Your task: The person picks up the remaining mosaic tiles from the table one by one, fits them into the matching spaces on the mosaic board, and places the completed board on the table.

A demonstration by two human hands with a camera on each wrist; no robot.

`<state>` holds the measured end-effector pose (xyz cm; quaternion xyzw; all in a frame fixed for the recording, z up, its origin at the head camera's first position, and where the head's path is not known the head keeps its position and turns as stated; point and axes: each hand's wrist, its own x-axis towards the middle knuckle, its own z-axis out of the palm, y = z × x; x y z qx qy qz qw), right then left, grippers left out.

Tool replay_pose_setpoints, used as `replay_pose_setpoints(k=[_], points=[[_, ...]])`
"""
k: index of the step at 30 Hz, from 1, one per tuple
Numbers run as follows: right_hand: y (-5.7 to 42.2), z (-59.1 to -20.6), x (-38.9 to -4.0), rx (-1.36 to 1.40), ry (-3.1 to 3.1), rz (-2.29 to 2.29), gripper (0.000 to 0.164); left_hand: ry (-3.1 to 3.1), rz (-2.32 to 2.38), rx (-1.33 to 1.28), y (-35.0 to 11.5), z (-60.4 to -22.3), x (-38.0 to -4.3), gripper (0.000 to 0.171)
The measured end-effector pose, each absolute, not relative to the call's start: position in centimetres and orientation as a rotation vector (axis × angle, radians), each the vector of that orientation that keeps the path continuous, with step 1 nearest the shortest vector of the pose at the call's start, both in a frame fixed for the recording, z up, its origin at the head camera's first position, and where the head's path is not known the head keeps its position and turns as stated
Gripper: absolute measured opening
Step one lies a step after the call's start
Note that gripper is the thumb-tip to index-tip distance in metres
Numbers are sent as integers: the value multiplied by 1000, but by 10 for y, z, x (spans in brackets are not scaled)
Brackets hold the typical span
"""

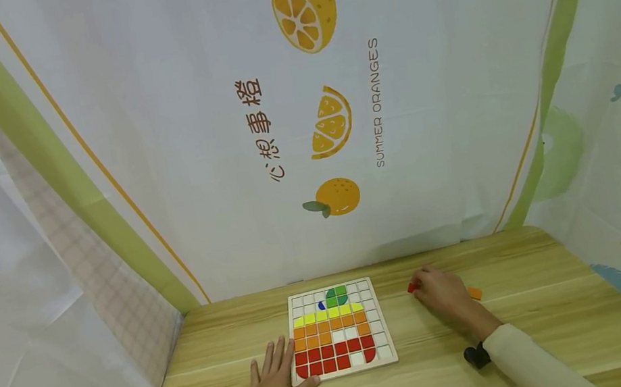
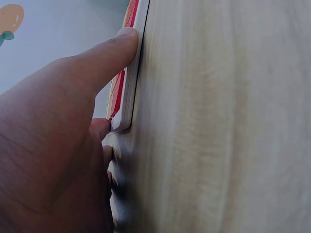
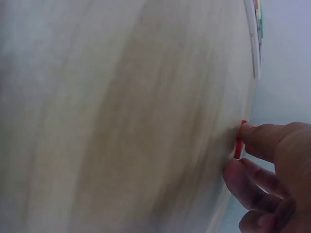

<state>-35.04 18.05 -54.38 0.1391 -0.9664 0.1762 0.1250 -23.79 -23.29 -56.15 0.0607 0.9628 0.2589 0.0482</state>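
Observation:
A square grid board [image 1: 383, 339] lies on the table, filled with red, orange, yellow, green and blue flat pieces. White squares show in the orange rows and in the bottom red row. My left hand [image 1: 273, 386] is spread at the board's left edge, with the thumb lying over its near-left corner. In the left wrist view the thumb [image 2: 114, 51] rests along the board's rim. To the right of the board, my right hand [image 1: 443, 294] pinches a small red tile [image 3: 239, 145] between thumb and fingers, low over the tabletop.
An orange tile [image 1: 474, 293] lies on the wooden table [image 1: 440, 377] just right of my right hand. A black object [image 1: 476, 357] shows at the right wrist by the sleeve. Behind the table hangs a white curtain [image 1: 184, 139] printed with oranges.

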Motion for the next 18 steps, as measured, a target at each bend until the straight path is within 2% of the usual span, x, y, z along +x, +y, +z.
replay_pose_setpoints(k=[6,18], points=[[181,-549,-351,424,-2802,530,8,2902,764,178,-230,-552,-234,106],[181,-552,-354,408,-2794,534,7,2955,772,222,-235,-571,-240,112]])
